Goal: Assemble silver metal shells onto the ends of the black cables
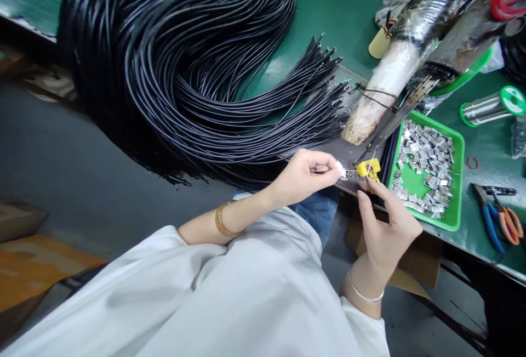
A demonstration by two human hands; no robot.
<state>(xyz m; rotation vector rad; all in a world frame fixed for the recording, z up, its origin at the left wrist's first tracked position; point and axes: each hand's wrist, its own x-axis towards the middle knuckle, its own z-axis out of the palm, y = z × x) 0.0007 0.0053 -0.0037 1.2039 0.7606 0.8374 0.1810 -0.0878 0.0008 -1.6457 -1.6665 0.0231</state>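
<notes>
My left hand (310,173) is closed in a pinch, with a short length of black cable (321,170) showing between the fingers. White wrapping (339,169) covers a fingertip. Just beyond these fingertips is a small flat metal connector (352,174), level with a yellow clip-like holder (369,168) at the bench edge. Between thumb and index finger, my right hand (388,217) pinches a thin silvery wire, which looks like solder wire (372,160); its tip points up past the yellow holder. Whether the cable touches the connector is hidden by the fingers.
A large bundle of black cables (184,72) covers the bench's left side. A wrapped pole (372,94) slants over the work spot. At right are a green tray (459,181) of metal connectors, a solder spool (491,107), blue-handled pliers (489,222) and an orange-handled tool (509,225).
</notes>
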